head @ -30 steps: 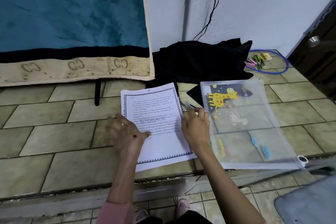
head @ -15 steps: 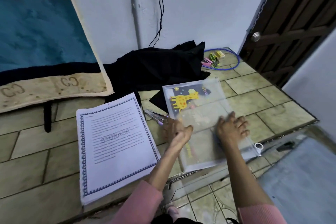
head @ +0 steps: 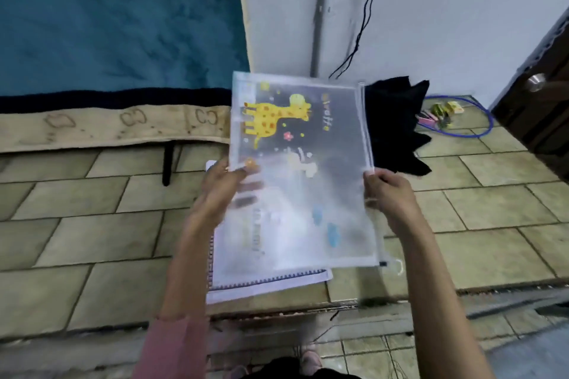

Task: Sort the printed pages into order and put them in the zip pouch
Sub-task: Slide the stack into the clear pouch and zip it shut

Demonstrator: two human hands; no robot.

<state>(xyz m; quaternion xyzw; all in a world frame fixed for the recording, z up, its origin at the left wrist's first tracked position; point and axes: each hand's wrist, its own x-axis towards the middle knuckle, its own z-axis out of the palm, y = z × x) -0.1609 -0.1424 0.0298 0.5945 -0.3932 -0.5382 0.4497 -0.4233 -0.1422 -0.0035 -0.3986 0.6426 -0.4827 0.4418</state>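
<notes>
Zip pouch (head: 303, 169) gripped at both edges: left hand (head: 220, 191), right hand (head: 389, 194).

left hand (head: 220, 184): arm extended forward, fingers curled, thumb on top, pinching | right hand (head: 388, 192): arm extended forward, fingers curled, gripping | both raised, well apart

You can read little here. On the zip pouch (head: 308, 169), at about one o'clock from the yellow giraffe drawing (head: 274, 120), stands a short yellow word, turned sideways and too blurred to spell. A second yellow line lower on the pouch is smeared past reading. On the blanket's tan border (head: 117, 126), at nine o'clock from the pouch, you see a repeated "CC" mark.
</notes>
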